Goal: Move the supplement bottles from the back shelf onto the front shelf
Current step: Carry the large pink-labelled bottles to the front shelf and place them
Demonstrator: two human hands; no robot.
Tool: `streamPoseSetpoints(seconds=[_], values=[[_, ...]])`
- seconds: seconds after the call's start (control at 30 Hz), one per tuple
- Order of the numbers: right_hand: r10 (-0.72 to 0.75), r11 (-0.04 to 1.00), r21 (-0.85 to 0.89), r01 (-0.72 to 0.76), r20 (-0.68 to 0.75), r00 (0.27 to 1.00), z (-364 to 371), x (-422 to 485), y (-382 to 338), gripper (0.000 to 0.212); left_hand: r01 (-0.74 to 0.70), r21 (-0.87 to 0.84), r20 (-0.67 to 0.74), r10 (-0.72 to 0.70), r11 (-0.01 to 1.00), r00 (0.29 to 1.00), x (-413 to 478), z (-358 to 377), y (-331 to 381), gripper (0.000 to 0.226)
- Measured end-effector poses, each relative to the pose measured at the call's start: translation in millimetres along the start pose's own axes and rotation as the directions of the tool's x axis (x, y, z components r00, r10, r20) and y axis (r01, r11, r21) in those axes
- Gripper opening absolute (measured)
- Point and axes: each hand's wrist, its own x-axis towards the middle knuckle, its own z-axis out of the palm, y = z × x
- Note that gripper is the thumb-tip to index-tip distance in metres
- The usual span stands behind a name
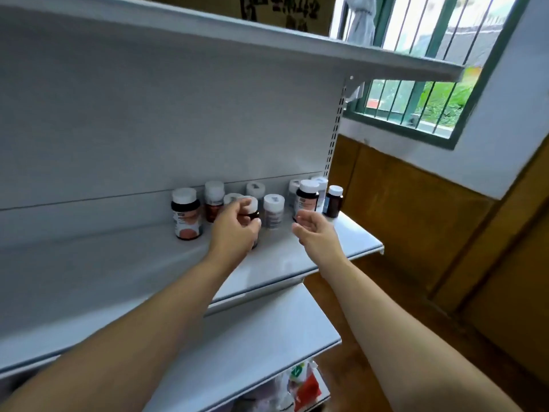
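Note:
Several supplement bottles with white caps stand at the right end of a grey metal shelf point(118, 263). My left hand point(234, 230) is wrapped around a dark bottle with a white cap point(252, 207) in the middle of the group. A large dark bottle with an orange label point(186, 214) stands to its left. A white-labelled bottle point(273, 211) stands to its right. My right hand point(312, 228) is open with fingers spread, just in front of a tall dark bottle point(307, 197). A small dark bottle point(333, 201) stands at the shelf's right edge.
Another grey shelf point(237, 34) juts out overhead. A lower shelf point(267, 352) sits below, with coloured packets point(303, 385) beneath it. A barred green window point(430, 93) and brown wall panels point(445, 233) lie to the right.

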Motion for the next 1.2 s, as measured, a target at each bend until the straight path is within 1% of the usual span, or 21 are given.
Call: streamPoseSetpoints(seconds=[0.07, 0.17, 0.23, 0.3, 0.4, 0.47, 0.57, 0.63, 0.67, 0.7, 0.77, 0.8, 0.9, 1.03, 1.13, 1.2], values=[[0.009, 1.0, 0.007, -0.01, 0.09, 0.996, 5, 27, 8, 0.035, 0.068, 0.07, -0.11, -0.06, 0.995, 0.992, 11, 5, -12, 0.036], [0.015, 1.0, 0.002, -0.015, 0.226, 0.974, 21, 60, 23, 0.029, 0.198, 0.09, -0.239, -0.172, 0.976, 0.956, 20, 10, -36, 0.041], [0.021, 1.0, 0.007, -0.024, 0.316, 0.948, 27, 75, 32, 0.036, 0.289, 0.098, -0.279, -0.253, 0.952, 0.927, 19, 18, -46, 0.044], [0.017, 1.0, 0.001, -0.019, 0.393, 0.919, 31, 88, 40, 0.047, 0.34, 0.101, -0.317, -0.294, 0.935, 0.902, 18, 28, -55, 0.048], [0.028, 0.999, 0.005, -0.036, 0.494, 0.869, 36, 102, 51, 0.058, 0.393, 0.109, -0.345, -0.336, 0.913, 0.876, 22, 37, -64, 0.054], [0.025, 0.998, 0.032, -0.051, 0.539, 0.842, 42, 109, 58, 0.067, 0.435, 0.102, -0.336, -0.381, 0.895, 0.861, 28, 39, -68, 0.06], [0.006, 0.998, 0.042, -0.037, 0.571, 0.821, 55, 119, 67, 0.079, 0.466, 0.042, -0.287, -0.436, 0.884, 0.853, 41, 42, -77, 0.074], [0.003, 0.994, 0.086, -0.068, 0.598, 0.802, 62, 122, 71, 0.085, 0.466, 0.042, -0.224, -0.446, 0.884, 0.867, 50, 44, -86, 0.083], [0.001, 0.991, 0.103, -0.08, 0.61, 0.792, 65, 122, 72, 0.084, 0.459, 0.067, -0.197, -0.439, 0.886, 0.877, 54, 44, -90, 0.081], [-0.001, 0.991, 0.109, -0.083, 0.614, 0.789, 68, 121, 73, 0.08, 0.451, 0.099, -0.185, -0.429, 0.887, 0.884, 55, 45, -91, 0.074], [-0.01, 0.99, 0.119, -0.074, 0.586, 0.81, 69, 120, 73, 0.068, 0.429, 0.117, -0.205, -0.401, 0.896, 0.893, 53, 45, -90, 0.062], [-0.018, 0.987, 0.141, -0.078, 0.576, 0.817, 66, 119, 71, 0.063, 0.41, 0.098, -0.213, -0.383, 0.907, 0.899, 50, 44, -89, 0.06], [-0.065, 0.975, 0.211, -0.07, 0.57, 0.819, 55, 114, 59, 0.051, 0.323, 0.027, -0.212, -0.31, 0.946, 0.927, 38, 37, -75, 0.058], [-0.11, 0.959, 0.276, -0.067, 0.579, 0.808, 38, 102, 31, 0.047, 0.196, -0.083, -0.25, -0.211, 0.977, 0.945, 25, 26, -42, 0.045], [-0.164, 0.943, 0.329, -0.044, 0.578, 0.8, 26, 91, 11, 0.044, 0.123, -0.22, -0.244, -0.177, 0.968, 0.953, 15, 21, -18, 0.036], [-0.198, 0.918, 0.391, -0.066, 0.595, 0.779, 19, 82, 6, 0.043, 0.104, -0.35, -0.211, -0.187, 0.931, 0.96, 7, 20, -7, 0.034]])
